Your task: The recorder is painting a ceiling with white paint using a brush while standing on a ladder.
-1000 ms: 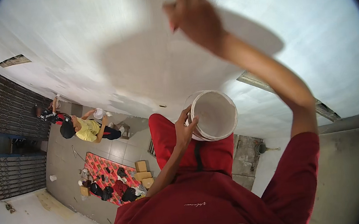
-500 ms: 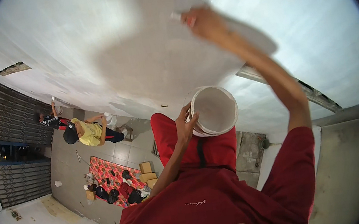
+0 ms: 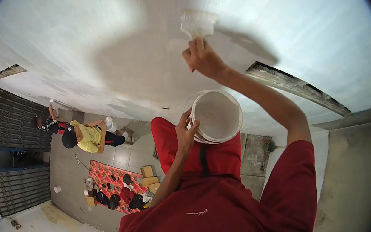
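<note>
My right hand (image 3: 205,59) is closed around the handle of a wide, flat paintbrush (image 3: 198,23). The brush is white and its broad face shows against the pale wall (image 3: 140,86), though I cannot tell whether its bristles touch. With fingers outside and thumb over the rim, my left hand (image 3: 186,130) grips a white bucket (image 3: 226,104) in front of my red trousers. The bucket's inner walls are smeared whitish; how much it holds is unclear. Shadows of my arm and head fall across the wall.
A long rough-edged slot (image 3: 298,88) cuts the wall on my right. To the left, a person in a yellow shirt (image 3: 88,138) holds a white bucket; another person (image 3: 51,125) works beyond. Below lie a red patterned mat (image 3: 97,173) with bags and some cardboard boxes (image 3: 147,171).
My right hand has come down the picture, toward the bucket. The brush has turned from edge-on to showing its broad face. My left hand and the bucket have barely shifted.
</note>
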Demonstrator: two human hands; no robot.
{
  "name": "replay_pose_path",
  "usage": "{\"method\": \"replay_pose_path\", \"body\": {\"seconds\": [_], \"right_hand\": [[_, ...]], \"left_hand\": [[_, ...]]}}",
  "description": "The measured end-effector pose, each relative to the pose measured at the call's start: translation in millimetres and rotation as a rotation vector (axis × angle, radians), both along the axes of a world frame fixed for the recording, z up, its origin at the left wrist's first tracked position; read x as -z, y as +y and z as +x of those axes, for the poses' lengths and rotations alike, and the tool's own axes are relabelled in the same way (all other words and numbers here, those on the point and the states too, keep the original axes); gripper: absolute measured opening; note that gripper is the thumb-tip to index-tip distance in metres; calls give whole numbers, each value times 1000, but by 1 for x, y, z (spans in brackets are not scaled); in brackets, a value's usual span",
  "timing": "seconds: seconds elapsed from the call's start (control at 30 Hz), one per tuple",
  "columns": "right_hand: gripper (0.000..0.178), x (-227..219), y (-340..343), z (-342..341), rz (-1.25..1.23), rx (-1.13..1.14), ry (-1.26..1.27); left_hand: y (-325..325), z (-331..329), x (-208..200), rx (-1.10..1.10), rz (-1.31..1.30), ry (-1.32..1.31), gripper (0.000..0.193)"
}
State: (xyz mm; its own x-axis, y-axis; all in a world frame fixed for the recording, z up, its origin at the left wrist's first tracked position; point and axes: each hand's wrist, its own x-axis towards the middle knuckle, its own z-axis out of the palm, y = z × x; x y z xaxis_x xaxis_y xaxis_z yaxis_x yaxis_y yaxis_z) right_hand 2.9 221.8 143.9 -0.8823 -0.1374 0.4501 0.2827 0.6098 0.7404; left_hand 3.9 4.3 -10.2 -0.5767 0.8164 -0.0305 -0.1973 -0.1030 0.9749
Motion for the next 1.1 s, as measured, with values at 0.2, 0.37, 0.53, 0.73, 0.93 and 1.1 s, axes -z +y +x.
{"method": "replay_pose_path", "body": {"seconds": [0.2,0.37,0.53,0.73,0.93,1.1], "right_hand": [[32,42,16,-4,-617,2,-297],[11,-130,57,1,-845,-194,-3],[11,-268,-11,14,-526,-80,101],[27,-124,3,7,-50,-18,78],[42,41,-9,-4,-316,51,-218],[7,34,20,-15,-847,-94,-205]], "left_hand": [[-1,1,10,12,6,16,51],[-5,3,3,35,-11,-15,52],[-6,3,4,5,-6,-3,51],[-4,5,4,7,1,11,48],[-6,4,2,-8,13,7,49],[-8,6,3,3,-4,8,50]]}}
